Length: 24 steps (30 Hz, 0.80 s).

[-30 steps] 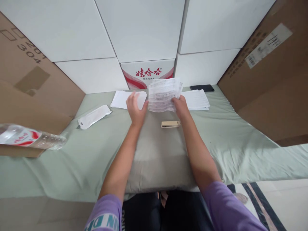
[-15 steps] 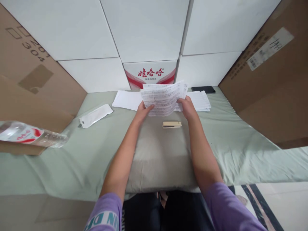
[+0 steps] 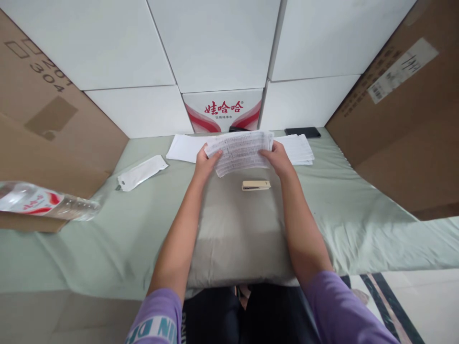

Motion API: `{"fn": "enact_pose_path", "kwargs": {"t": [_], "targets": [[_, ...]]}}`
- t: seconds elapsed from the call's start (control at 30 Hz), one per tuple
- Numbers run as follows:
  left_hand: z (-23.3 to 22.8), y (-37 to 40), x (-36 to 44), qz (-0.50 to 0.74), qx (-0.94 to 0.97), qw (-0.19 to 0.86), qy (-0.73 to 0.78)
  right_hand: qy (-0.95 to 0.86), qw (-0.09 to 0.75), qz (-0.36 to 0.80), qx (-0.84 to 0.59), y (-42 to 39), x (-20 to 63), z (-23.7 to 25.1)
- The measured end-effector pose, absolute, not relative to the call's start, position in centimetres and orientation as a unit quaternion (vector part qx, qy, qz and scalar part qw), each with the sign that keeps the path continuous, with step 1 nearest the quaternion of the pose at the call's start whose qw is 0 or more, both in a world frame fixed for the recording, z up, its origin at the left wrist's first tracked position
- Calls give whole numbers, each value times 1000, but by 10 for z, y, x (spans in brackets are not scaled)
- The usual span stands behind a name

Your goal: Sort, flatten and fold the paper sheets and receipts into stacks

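Observation:
Several printed sheets of paper (image 3: pixel 242 150) are held up in a bundle between both hands. My left hand (image 3: pixel 208 160) is closed on the left edge, thumb on top. At the right edge my right hand (image 3: pixel 278 157) pinches the same sheets, its thumb also over the print. Just below them a cream-coloured stapler (image 3: pixel 256 185) lies on the cloth. Behind the bundle, one white paper stack (image 3: pixel 182 147) shows on the left and another paper stack (image 3: pixel 297 149) on the right; their inner parts are hidden.
A white plastic packet (image 3: pixel 142 173) lies to the left, near a water bottle (image 3: pixel 46 200) at the cardboard box (image 3: pixel 53 119). A black phone (image 3: pixel 303 132) sits at the back right. A second dark object (image 3: pixel 238 129) peeks out behind the sheets. Another cardboard box (image 3: pixel 401 129) borders the right.
The sheets have come down and tilted flatter, with their upper edges closer together. My left hand has moved slightly left. A dark object behind the sheets has come into view.

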State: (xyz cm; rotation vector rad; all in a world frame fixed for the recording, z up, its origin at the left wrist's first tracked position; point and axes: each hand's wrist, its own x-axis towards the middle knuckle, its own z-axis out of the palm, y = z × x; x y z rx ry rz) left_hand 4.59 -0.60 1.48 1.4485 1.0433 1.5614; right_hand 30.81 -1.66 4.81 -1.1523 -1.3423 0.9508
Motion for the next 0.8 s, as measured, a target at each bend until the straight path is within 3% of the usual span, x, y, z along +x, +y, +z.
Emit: {"fn": "enact_pose_path", "kwargs": {"t": [0.23,0.63,0.8], "targets": [[20,-7,45,606,592,355,396,-580,515,390,-496,-16,309,45],[-9,-1,47,576,594,413,381,-594,486,382,-514,-7,313,21],[-10,-1,42,596,591,345,420,-610,468,389,-508,-5,314,10]]}}
